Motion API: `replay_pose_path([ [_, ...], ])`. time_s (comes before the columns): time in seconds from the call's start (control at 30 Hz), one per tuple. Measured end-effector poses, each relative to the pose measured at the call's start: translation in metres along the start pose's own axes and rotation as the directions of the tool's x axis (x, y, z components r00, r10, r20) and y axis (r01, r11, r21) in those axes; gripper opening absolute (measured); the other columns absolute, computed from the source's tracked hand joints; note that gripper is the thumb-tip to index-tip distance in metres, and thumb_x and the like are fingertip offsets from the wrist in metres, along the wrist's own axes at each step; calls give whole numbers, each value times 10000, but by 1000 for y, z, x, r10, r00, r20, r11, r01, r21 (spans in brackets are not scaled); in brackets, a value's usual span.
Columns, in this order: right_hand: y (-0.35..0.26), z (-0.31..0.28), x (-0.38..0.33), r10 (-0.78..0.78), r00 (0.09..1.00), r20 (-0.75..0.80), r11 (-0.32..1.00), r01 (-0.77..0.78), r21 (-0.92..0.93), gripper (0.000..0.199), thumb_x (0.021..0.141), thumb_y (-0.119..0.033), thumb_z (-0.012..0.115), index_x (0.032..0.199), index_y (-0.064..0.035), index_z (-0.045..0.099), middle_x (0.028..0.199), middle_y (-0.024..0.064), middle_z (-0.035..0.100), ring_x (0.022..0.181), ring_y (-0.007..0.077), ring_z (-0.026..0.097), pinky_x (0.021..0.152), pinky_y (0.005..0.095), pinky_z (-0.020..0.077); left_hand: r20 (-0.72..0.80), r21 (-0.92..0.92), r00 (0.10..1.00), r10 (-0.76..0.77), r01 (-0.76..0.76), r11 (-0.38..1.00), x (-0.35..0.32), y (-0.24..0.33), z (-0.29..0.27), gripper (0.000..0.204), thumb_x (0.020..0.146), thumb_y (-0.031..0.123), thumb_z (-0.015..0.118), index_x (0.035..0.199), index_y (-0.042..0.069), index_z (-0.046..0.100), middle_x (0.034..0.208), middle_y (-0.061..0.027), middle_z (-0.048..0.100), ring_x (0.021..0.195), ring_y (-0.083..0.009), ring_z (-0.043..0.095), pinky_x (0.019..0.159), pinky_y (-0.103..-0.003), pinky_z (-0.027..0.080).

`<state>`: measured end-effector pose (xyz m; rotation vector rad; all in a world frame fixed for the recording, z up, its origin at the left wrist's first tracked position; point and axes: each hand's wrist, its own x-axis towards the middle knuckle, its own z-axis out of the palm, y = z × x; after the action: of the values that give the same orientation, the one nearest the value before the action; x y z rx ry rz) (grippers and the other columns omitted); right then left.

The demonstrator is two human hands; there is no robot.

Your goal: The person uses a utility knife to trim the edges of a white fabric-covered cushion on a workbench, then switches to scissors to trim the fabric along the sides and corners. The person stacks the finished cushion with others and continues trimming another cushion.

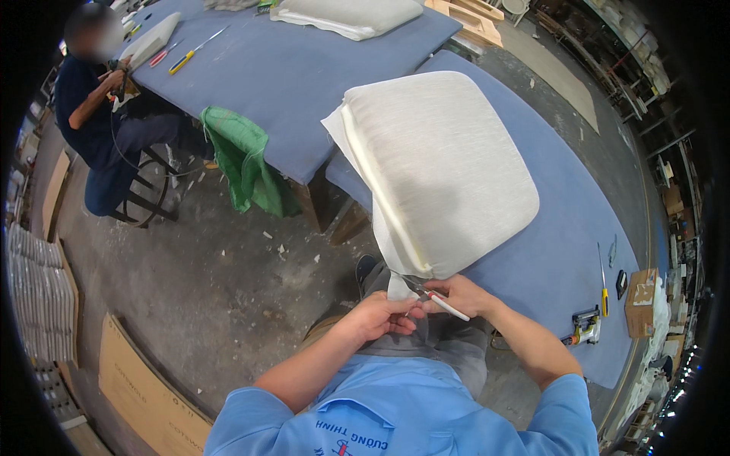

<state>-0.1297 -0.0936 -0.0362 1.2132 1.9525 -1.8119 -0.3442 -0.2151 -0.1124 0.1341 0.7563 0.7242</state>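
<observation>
A light grey upholstered cushion (449, 167) lies on the blue-topped table, its near corner pointing toward me. Along its left side a loose edge of white fabric (401, 289) hangs over the table's edge, with a pale foam-like strip showing beside it. My left hand (376, 315) is closed, pinching the end of that fabric below the corner. In my right hand (464, 296) is a pair of scissors (450, 306) with red and white handles. Its blades are at the fabric by the cushion's corner; how far apart they are is hard to see.
At right on the table (563, 251) are a yellow-handled screwdriver (605, 300), a staple gun (585, 325) and a small black object. A cardboard box (641, 304) stands beyond. Green cloth (243, 156) hangs from the other table; a co-worker (99, 129) sits at far left.
</observation>
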Motion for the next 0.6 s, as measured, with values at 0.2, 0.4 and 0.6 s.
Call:
replay_pose_path([
  [0.2,6,1,3,34,999,-16,992,-35,-118,765,842,-553,865,1330,8,688,1080,115,766,981,155,680,866,314,528,5,31,1000,-10,10,999,-5,-2,-1,286,1035,229,695,1226,17,674,1043,-123,766,812,-212,753,765,-380,638],
  [0.4,11,5,7,-34,998,-53,983,24,-182,689,858,-537,857,1264,1,719,959,109,749,886,144,660,793,317,517,-15,44,1000,-8,9,999,-11,-3,-1,303,1032,221,697,1256,22,653,1042,-132,764,820,-229,756,778,-388,638],
  [0.6,10,19,4,-57,998,-18,991,54,-123,578,870,-483,856,1227,-47,726,859,74,716,804,132,633,726,323,502,-20,136,1000,-5,7,991,-31,-6,-3,306,1033,194,677,1285,25,642,1056,-153,758,855,-244,759,796,-389,636],
])
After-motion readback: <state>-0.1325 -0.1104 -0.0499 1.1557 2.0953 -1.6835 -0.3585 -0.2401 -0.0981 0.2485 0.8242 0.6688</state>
